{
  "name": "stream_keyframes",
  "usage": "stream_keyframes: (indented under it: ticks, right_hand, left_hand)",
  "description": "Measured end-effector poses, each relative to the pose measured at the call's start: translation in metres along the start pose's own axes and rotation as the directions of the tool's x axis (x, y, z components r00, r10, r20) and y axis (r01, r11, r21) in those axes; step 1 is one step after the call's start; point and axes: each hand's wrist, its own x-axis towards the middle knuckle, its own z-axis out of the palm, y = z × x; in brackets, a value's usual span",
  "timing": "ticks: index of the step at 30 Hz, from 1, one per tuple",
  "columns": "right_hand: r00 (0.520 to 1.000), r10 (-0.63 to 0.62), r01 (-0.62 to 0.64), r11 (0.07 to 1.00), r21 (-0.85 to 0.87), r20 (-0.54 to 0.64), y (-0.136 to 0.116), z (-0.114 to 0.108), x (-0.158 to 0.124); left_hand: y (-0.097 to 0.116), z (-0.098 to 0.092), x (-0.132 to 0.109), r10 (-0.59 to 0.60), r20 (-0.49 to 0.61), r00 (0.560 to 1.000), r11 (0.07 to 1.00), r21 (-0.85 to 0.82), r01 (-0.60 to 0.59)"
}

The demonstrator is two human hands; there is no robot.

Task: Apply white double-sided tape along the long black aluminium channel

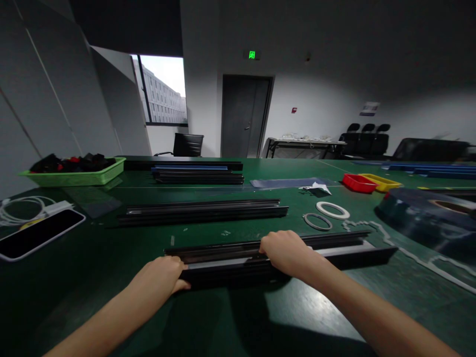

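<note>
**Green table point(111, 248), black channel point(230, 273) lying on it**

Left hand point(163, 272) clasps the channel's left end; right hand point(284, 250) curls over its middle, holding what I cannot tell. Best brace that end and spread pressure evenly along its white strip point(219, 264).

A bright window point(165, 89) on the left looks onto a long pale building point(162, 99). To its right, a dark door point(246, 116) is closed in the dim white wall point(320, 94), a green exit sign point(252, 55) glowing above. Black chairs point(379, 144) and a side table point(307, 142) stand beyond the green counter point(74, 297).
</note>
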Motion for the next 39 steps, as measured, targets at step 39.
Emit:
stream_keyframes:
  ticks: [39]
  right_hand:
    - [1.0, -0.001, 0.001, 0.999, -0.035, 0.019, -0.007, -0.006, -0.002]
  left_hand:
    - [-0.007, 0.005, -0.005, -0.025, -0.082, 0.996, 0.987, 0.159, 0.038]
